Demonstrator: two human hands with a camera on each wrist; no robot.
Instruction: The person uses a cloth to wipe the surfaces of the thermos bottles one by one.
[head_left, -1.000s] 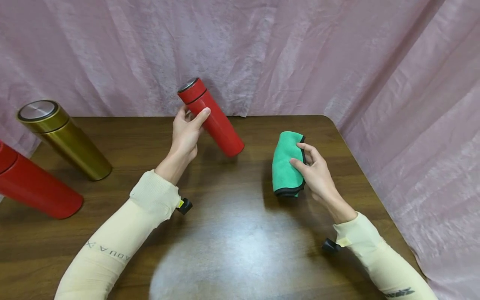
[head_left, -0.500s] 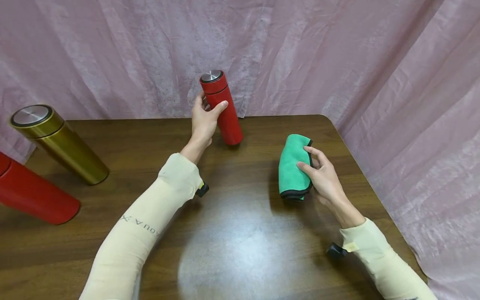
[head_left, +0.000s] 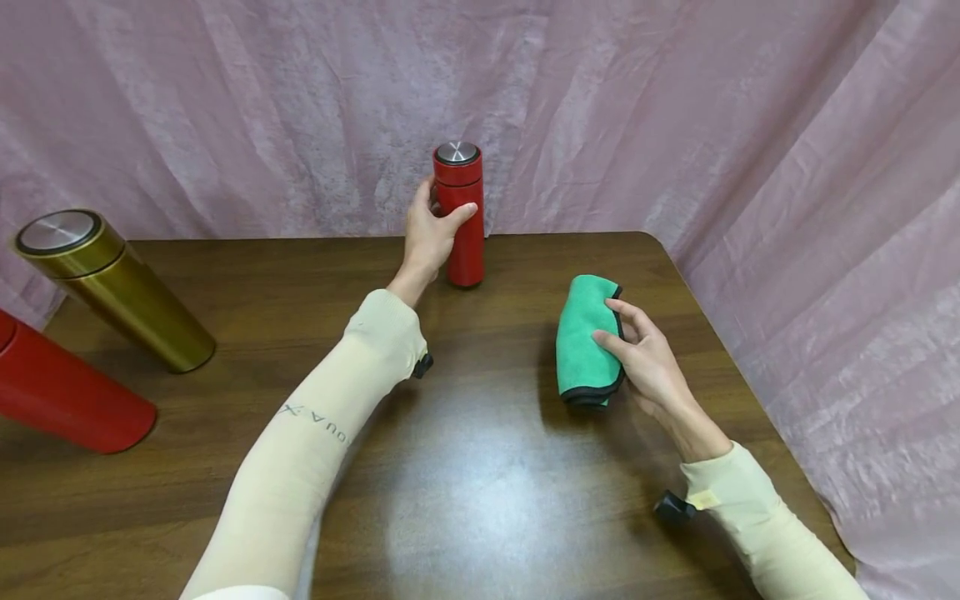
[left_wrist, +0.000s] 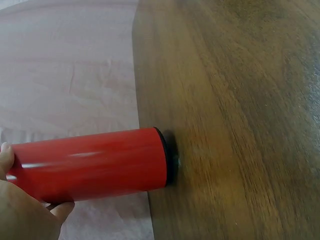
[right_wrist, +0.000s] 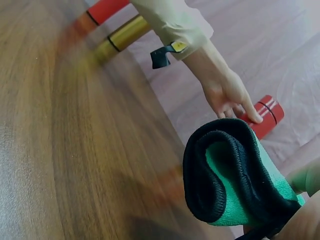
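Observation:
My left hand [head_left: 431,237] grips a slim red thermos flask [head_left: 468,233] around its upper body, near the table's back edge. The flask stands nearly upright with its silver-topped lid facing up. In the left wrist view the dark base of the red thermos flask [left_wrist: 100,165] is right at the wooden surface, thumb and fingers on either side of its body. Over the right part of the table, my right hand [head_left: 648,358] pinches a folded green cloth [head_left: 588,337] with black edging by its right side. The right wrist view shows the folded layers of the green cloth [right_wrist: 230,175] end-on.
A gold thermos flask [head_left: 142,300] with a silver lid top stands at the left of the wooden table [head_left: 480,500]. In front of it is a larger red flask [head_left: 67,392], partly cut off by the view. Pink curtains [head_left: 600,108] hang behind and to the right.
My left hand has carried the red thermos flask right and back, turning it from tilted to nearly upright. My right hand has shifted slightly right and nearer with the green cloth.

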